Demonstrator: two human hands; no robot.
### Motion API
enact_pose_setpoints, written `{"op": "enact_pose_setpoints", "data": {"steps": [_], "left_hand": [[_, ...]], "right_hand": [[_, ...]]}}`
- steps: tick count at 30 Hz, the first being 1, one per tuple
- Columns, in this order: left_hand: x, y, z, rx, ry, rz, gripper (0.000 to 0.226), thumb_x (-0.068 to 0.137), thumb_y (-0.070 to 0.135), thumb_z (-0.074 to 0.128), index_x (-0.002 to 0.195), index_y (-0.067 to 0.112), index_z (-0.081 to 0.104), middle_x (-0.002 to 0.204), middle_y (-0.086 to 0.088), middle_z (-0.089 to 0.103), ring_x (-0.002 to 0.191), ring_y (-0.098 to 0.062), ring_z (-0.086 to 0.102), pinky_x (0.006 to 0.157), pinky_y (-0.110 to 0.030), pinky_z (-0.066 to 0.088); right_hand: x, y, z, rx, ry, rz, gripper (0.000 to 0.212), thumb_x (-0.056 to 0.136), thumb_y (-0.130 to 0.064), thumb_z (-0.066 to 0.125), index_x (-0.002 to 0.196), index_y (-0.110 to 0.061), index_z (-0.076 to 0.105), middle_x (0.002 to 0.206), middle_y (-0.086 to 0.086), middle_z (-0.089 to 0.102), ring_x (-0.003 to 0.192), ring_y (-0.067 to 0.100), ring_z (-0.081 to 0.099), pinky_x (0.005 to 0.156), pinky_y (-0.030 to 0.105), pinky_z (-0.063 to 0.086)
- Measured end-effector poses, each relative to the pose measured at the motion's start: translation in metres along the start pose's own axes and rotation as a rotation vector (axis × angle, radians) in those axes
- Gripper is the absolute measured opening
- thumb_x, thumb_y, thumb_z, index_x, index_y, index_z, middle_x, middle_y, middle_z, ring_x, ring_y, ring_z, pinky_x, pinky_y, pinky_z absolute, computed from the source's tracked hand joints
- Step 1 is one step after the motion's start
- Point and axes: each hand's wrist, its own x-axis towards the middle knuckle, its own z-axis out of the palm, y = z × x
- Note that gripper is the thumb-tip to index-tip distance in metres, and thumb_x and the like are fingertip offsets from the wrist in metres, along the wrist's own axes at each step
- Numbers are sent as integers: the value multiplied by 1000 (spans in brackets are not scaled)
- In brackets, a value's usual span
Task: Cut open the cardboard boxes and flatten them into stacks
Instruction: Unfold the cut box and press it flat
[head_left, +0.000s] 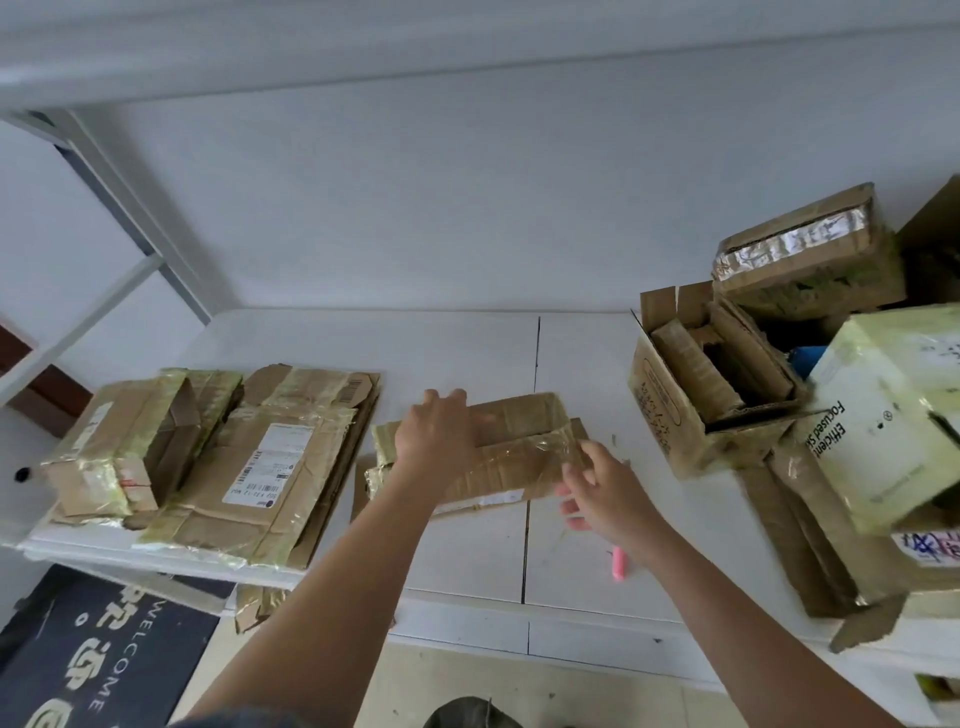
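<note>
A small brown cardboard box (514, 447), taped and standing open, sits at the middle of the white table (467, 551). My left hand (434, 439) lies over its left part, fingers reaching across the far top edge. My right hand (602, 491) is at the box's near right corner, fingers pinching clear tape (558, 449) that hangs off the box. A pink cutter (620, 565) lies on the table just under my right wrist. A stack of flattened boxes (260, 467) lies on the table's left side.
Several unflattened boxes are piled at the right: an open brown box (696, 405) stuffed with cardboard, a white box (893, 421), a taped box (810, 249) on top. A small taped box (119, 447) rests on the flat stack. A dark welcome mat (98, 670) lies on the floor.
</note>
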Motion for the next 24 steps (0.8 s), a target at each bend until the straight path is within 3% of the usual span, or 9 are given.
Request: {"op": "enact_pose_setpoints", "data": {"steps": [3, 6, 8, 10, 12, 14, 17, 20, 24], "left_hand": [[6, -21, -10, -24, 16, -41, 30, 95, 21, 59, 123, 15, 56, 121, -8, 58, 111, -30, 57, 74, -36, 44], [6, -35, -14, -56, -47, -80, 45, 88, 43, 68, 121, 16, 56, 123, -7, 59, 119, -31, 50, 94, -40, 44], [1, -38, -11, -73, -78, -141, 59, 82, 54, 70, 128, 23, 48, 131, -11, 48, 128, -37, 39, 103, -47, 34], [-2, -41, -4, -101, -90, -186, 66, 78, 58, 72, 127, 29, 40, 132, -16, 34, 125, -43, 36, 103, -54, 32], [-3, -45, 3, -192, -107, -164, 69, 74, 54, 76, 123, 30, 34, 121, -13, 37, 111, -42, 47, 96, -54, 44], [-6, -50, 6, -158, -95, -74, 63, 78, 36, 76, 121, 28, 31, 109, -8, 45, 94, -36, 56, 84, -50, 53], [-11, -53, 8, -83, -30, -12, 55, 83, 17, 70, 121, 23, 30, 102, -7, 46, 86, -35, 58, 72, -44, 52], [-11, -54, 8, -80, -31, 7, 54, 84, 15, 69, 121, 20, 29, 98, -6, 42, 82, -33, 57, 66, -39, 47], [-9, -53, 6, -53, -26, 65, 59, 76, 28, 78, 112, 21, 31, 97, -5, 50, 83, -31, 59, 75, -43, 52]], "right_hand": [[6, -23, 7, 139, -1, -34, 61, 99, -29, 53, 152, -16, 25, 104, 13, 67, 94, 21, 68, 87, 38, 58], [14, -36, 12, 213, -7, -30, 67, 97, -29, 56, 154, -22, 22, 102, 0, 62, 103, 24, 64, 96, 49, 52], [19, -43, 19, 173, -37, -13, 73, 96, -36, 57, 156, -24, 17, 121, 9, 59, 122, 28, 56, 99, 51, 51], [24, -46, 28, 171, -66, -31, 83, 93, -43, 60, 156, -28, 8, 144, 3, 46, 134, 24, 45, 102, 49, 49], [28, -52, 34, 272, -75, -32, 84, 93, -44, 62, 155, -31, 8, 130, -10, 47, 117, 20, 52, 92, 44, 56], [35, -54, 40, 337, -59, 10, 88, 89, -47, 66, 155, -32, 8, 126, -10, 39, 103, 16, 52, 77, 38, 60], [42, -49, 49, 282, 30, 1, 89, 83, -37, 75, 150, -35, 17, 136, -2, 40, 105, 17, 54, 75, 40, 61], [43, -45, 52, 291, 35, -12, 78, 85, -16, 69, 146, -35, 24, 127, 1, 43, 93, 15, 58, 72, 43, 62], [43, -49, 52, 402, 23, 70, 88, 77, -45, 78, 145, -34, 25, 130, 0, 39, 106, 20, 56, 66, 38, 61]]}}
